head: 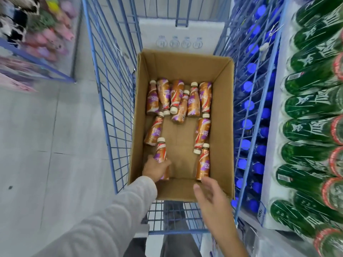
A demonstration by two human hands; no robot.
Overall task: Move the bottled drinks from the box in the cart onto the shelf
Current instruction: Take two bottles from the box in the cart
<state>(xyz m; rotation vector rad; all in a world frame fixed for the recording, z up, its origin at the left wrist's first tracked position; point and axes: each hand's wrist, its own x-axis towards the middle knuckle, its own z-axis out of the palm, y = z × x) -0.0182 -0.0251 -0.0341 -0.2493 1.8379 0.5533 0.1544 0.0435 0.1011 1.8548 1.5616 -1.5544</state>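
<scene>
The shelf (271, 182) runs along the side beyond the right hand's fingers, packed with green bottles (311, 106) and, nearer the cart, blue-capped bottles (248, 104). The blue wire cart (111, 89) stands beside it on the grey floor (46, 145), its walls rising on either side of both hands.

Inside the cart sits an open cardboard box (222, 127), and both sets of fingers are at its near end. The drinks are all in the box. A cluster of bottles (178, 97) lies side by side at the middle of the box, well ahead of the fingertips. Two more lie closer, one along each side wall.

The left hand (156, 168), coming out of a pale grey sleeve (111, 216), reaches down into the near left corner. Its fingers are curled round the lower body of a bottle (161, 151), whose white cap points away from the person beyond the fingertips.

The right hand (213, 199) hangs over the box's near wall with its fingers fairly straight and spread, holding nothing. Just ahead of its fingertips a last bottle (203, 164) lies in the near right corner, cap pointing away. Whether the fingertips touch its base I cannot tell.
</scene>
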